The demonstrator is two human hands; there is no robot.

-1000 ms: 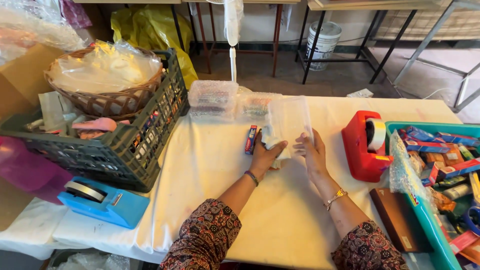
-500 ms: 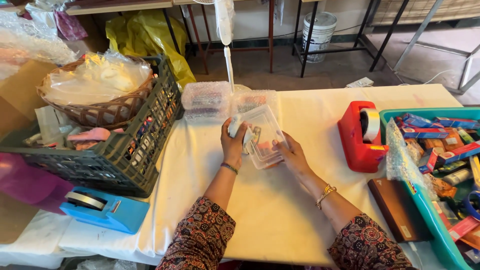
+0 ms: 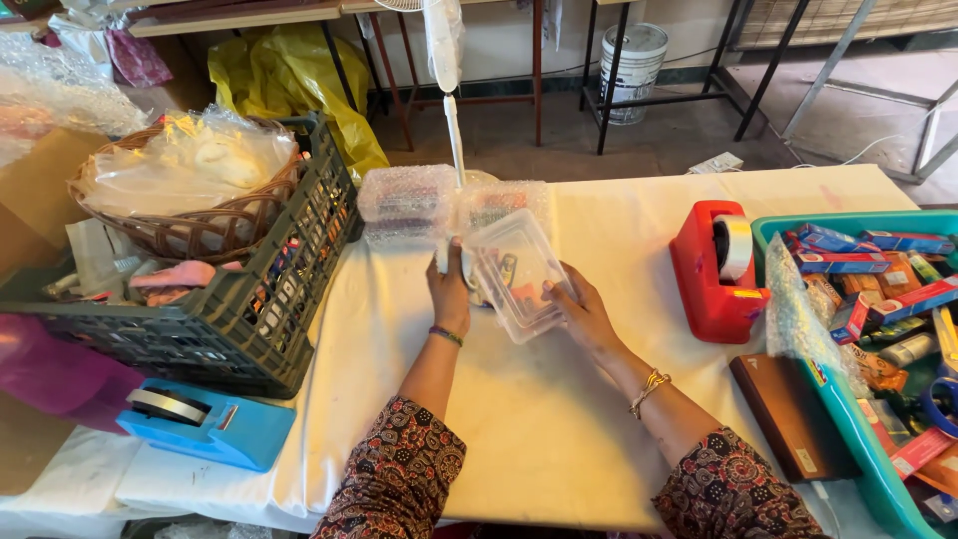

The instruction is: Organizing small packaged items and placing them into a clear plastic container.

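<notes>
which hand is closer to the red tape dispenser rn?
Right. The right hand holds the clear plastic box on the side facing the red tape dispenser, with bare cloth between them. The left hand grips the box's far side.

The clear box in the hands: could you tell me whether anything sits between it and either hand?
Nothing visible does. The left hand and right hand both grip the clear box directly, above the table.
</notes>
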